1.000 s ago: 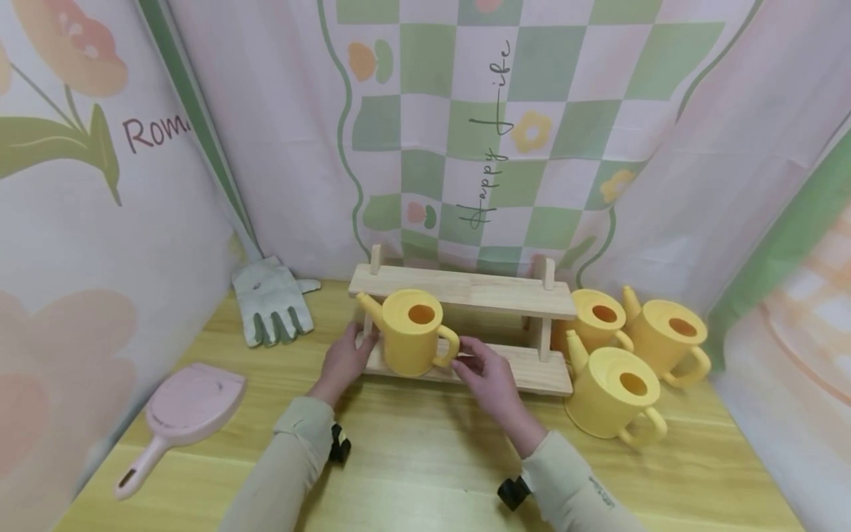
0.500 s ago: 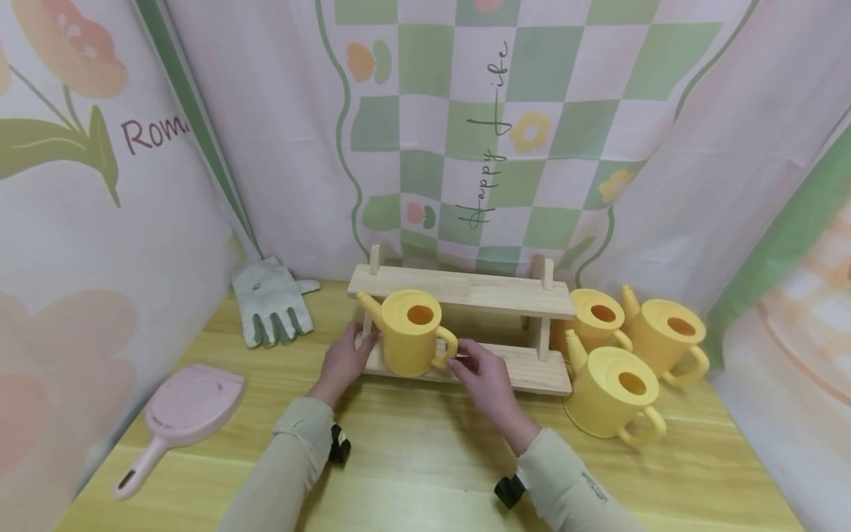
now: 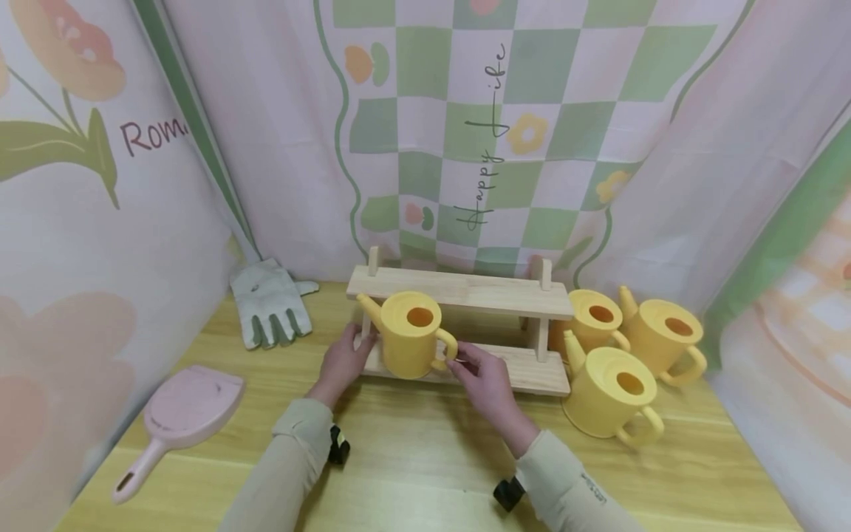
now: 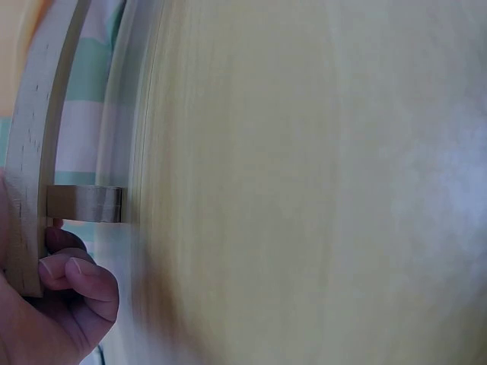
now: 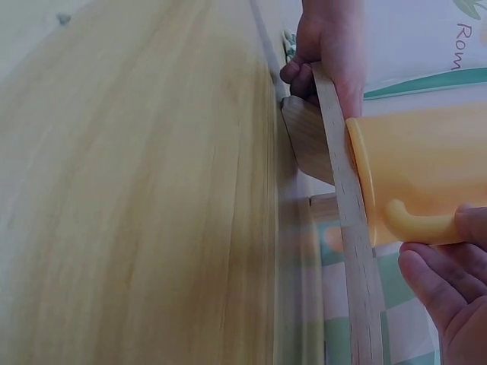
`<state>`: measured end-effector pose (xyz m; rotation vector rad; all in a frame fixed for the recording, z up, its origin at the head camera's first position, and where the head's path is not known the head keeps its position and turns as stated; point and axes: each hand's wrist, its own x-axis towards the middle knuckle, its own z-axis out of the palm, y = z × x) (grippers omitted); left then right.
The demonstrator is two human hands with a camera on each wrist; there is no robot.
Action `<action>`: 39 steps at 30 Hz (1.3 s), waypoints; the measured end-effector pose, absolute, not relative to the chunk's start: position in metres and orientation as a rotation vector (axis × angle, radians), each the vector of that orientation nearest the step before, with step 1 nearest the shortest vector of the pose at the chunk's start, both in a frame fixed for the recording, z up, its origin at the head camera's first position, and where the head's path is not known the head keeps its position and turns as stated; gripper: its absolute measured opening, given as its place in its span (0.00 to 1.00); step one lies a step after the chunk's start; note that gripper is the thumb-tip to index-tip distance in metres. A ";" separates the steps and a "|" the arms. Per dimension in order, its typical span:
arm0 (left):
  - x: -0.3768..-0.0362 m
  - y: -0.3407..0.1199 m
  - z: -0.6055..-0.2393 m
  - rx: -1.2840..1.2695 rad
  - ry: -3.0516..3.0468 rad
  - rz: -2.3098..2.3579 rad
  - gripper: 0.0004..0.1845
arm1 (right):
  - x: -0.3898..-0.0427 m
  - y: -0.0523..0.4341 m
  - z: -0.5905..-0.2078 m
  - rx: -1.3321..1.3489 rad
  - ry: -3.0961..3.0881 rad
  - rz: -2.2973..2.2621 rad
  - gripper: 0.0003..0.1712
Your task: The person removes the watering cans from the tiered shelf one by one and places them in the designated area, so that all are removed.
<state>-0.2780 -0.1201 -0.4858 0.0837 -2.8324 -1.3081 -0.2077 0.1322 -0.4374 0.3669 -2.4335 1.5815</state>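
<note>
A yellow watering can (image 3: 404,343) stands upright on the lower board of a two-tier wooden shelf (image 3: 459,288), near its left end, spout to the left. My right hand (image 3: 488,377) pinches the can's handle between thumb and fingers, as the right wrist view also shows. At the shelf's left end, my left hand (image 3: 342,362) grips the lower board; in the left wrist view its fingers (image 4: 87,281) curl under the board's edge. The can's base sits against the board in the right wrist view.
Three more yellow watering cans (image 3: 608,391) stand grouped at the shelf's right end. To the left, a work glove (image 3: 269,299) and a pink dustpan (image 3: 193,406) lie on the wooden table (image 3: 405,473). Printed curtains (image 3: 292,148) close off the back and sides.
The view has shifted slightly. Both hands keep their holds, and the watering can stays in its place on the lower board.
</note>
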 end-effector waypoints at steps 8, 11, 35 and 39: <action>-0.277 -0.120 -0.486 0.074 -2.839 -1.315 0.34 | -0.200 0.132 -0.431 0.383 -2.395 1.616 0.14; -0.277 -0.120 -0.486 0.072 -2.842 -1.307 0.34 | -0.191 0.130 -0.418 0.369 -2.389 1.638 0.14; -0.277 -0.120 -0.487 0.069 -2.855 -1.273 0.34 | -0.160 0.149 -0.382 0.326 -2.295 1.662 0.14; -0.279 -0.120 -0.488 0.082 -2.859 -1.260 0.41 | -0.157 0.156 -0.379 0.354 -2.301 1.619 0.15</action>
